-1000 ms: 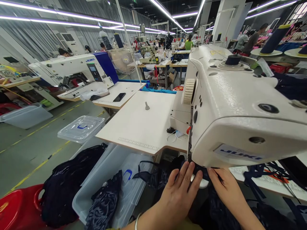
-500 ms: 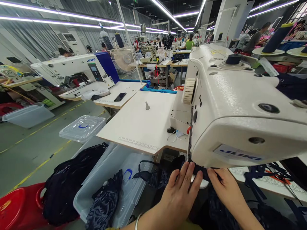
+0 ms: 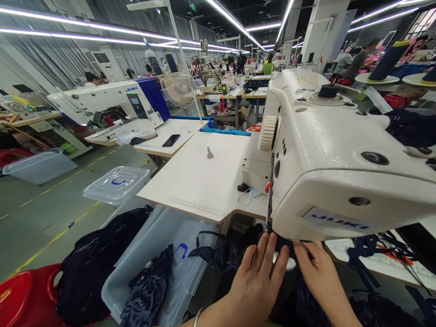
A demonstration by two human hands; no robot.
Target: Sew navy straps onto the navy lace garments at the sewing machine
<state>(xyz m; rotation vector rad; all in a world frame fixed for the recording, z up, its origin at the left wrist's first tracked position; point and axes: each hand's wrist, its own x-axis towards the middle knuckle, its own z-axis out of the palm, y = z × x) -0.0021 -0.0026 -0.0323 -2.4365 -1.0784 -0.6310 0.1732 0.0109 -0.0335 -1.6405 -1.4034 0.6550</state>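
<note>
My left hand (image 3: 257,274) lies with fingers outstretched and slightly spread on dark navy cloth, close to the needle area of a white sewing machine (image 3: 340,181). To its right, my right hand (image 3: 315,268) pinches the edge of the same cloth between thumb and fingers, under the machine head. The cloth appears to belong to a navy bra (image 3: 221,256), whose patterned cup and thin strap hang left of my left hand. The machine head and my fingers hide the stitching point. A small white rounded part (image 3: 290,264) shows between the hands.
A clear plastic bin (image 3: 112,290) with navy lace pieces (image 3: 150,286) stands lower left, beside a dark garment pile (image 3: 98,263) and a red stool (image 3: 23,295). The white table (image 3: 194,181) carries a small grey metal piece (image 3: 210,153). Navy straps (image 3: 364,268) lie right.
Both hands stay at the machine in nearly the same pose, with the cloth showing little visible movement. The whole view has shifted slightly.
</note>
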